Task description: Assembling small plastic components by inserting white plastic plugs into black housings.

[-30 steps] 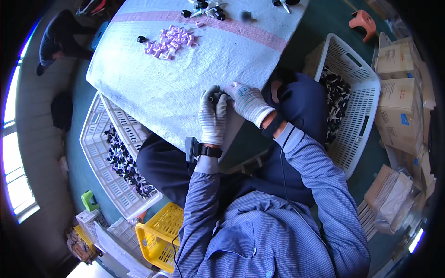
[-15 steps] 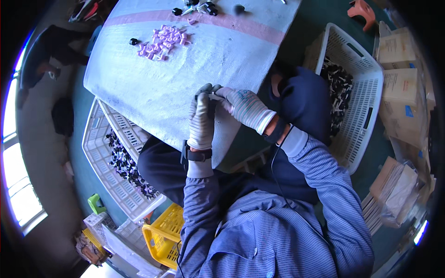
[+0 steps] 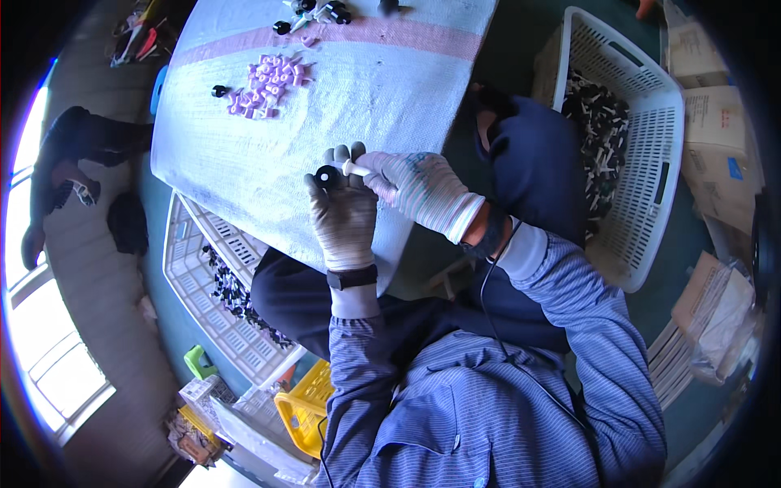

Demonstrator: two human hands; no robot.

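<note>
Work surface: one table (image 3: pixel 390 98) is standing ahead, a pale woven sheet with one pink stripe (image 3: pixel 399 32) covering it.
Left hand: one gloved hand (image 3: pixel 343 220) is gripping one black round part (image 3: pixel 327 176) between thumb and fingers, over the table's near edge.
Right hand: one gloved hand (image 3: pixel 423 187) is pinching one white part (image 3: pixel 355 168) just beside the black one; whether the two are touching, cannot tell.
Pink pieces: one heap (image 3: pixel 268 80) is lying beyond the hands, too crowded for an exact count; one loose pink piece (image 3: pixel 308 41) is lying near it.
Black pieces: one (image 3: pixel 220 91) is lying left of the heap; at least four more (image 3: pixel 281 27) are lying near the far edge.
Crates: one white crate (image 3: pixel 655 154) is standing right, one white crate (image 3: pixel 236 340) left, both holding many small pieces.
Obstructions: the left knee is partly hiding the left crate; the left sleeve is overlapping one yellow basket (image 3: pixel 303 407).
Background: one other person (image 3: pixel 85 134) is appearing at left; cardboard boxes (image 3: pixel 720 114) are standing at right.
</note>
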